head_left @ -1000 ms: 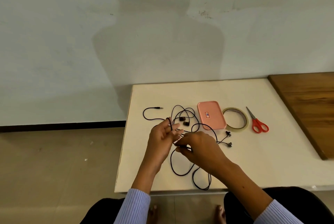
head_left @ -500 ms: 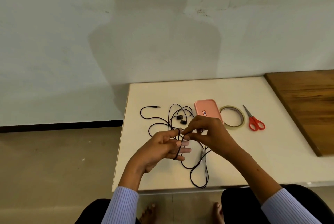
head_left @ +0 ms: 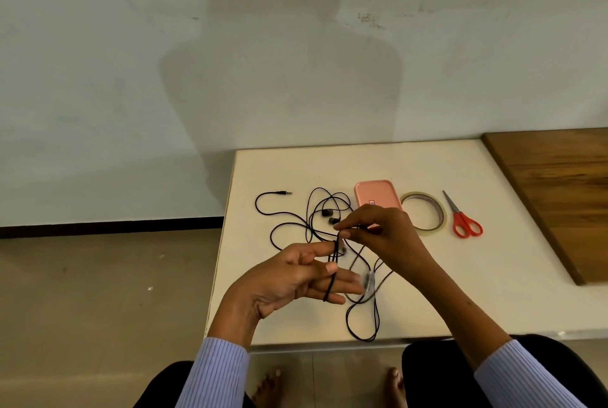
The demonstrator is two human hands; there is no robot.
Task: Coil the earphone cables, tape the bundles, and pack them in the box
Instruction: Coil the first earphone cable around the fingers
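Right hand (head_left: 385, 236) higher, cable (head_left: 332, 276) likewise

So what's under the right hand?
The right hand covers the near end of the pink box and some black cable; anything else beneath is hidden.

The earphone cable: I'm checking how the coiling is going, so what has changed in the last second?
The right hand has risen from low beside the left hand toward the pink box, still pinching the earphone cable, which now loops across the left fingers, spread straighter than before. The tape roll, scissors and second earphone cable stayed put.
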